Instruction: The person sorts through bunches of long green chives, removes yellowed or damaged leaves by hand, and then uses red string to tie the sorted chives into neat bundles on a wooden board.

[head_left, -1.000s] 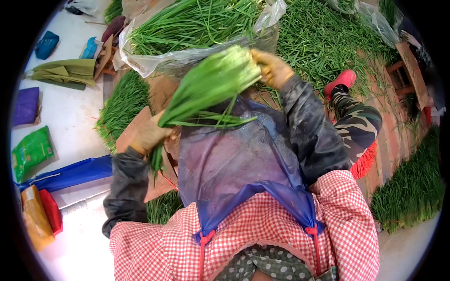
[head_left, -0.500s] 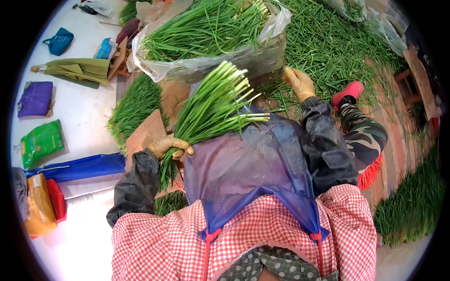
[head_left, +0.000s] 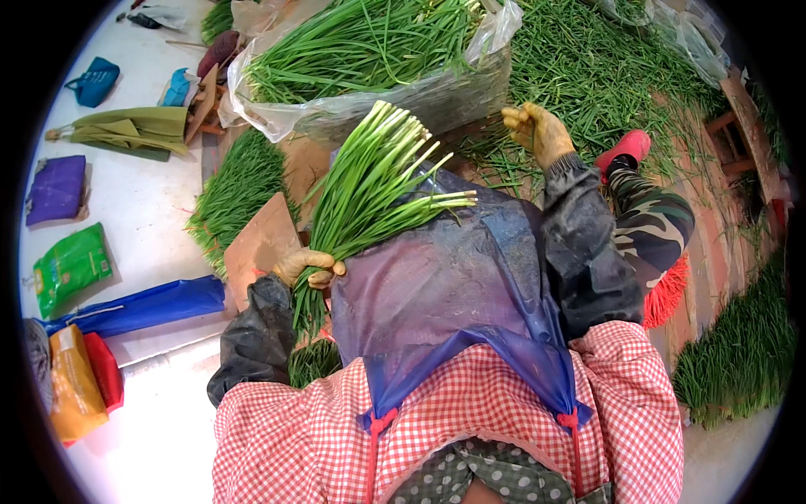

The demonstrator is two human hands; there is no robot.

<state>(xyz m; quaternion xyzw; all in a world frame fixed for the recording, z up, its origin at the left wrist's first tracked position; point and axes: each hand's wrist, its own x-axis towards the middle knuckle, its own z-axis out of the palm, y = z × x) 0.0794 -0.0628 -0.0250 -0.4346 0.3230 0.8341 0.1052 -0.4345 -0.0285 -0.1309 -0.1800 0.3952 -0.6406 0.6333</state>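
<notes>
My left hand (head_left: 306, 267), in a tan glove, is closed round the leafy lower part of a bunch of garlic chives (head_left: 365, 189). The pale cut ends fan out up and to the right, over my blue plastic apron (head_left: 420, 294). A few stalks stick out sideways to the right. My right hand (head_left: 540, 134), also gloved, is raised beside the apron at the near edge of the loose green leaves. Its fingers are bent but apart, with nothing visible in them.
A plastic-lined container (head_left: 403, 109) heaped with chives stands ahead. Loose leaves (head_left: 613, 84) cover the floor at far right. Chive bundles (head_left: 239, 189) stand left, and more chives (head_left: 739, 353) lie right. Bags, including a green one (head_left: 71, 267), lie along the left. A person's red shoe (head_left: 625, 151) is near my right arm.
My right hand has turned a little and its fingers have bent and spread. The bunch in my left hand has shifted slightly left, with its pale ends a little higher.
</notes>
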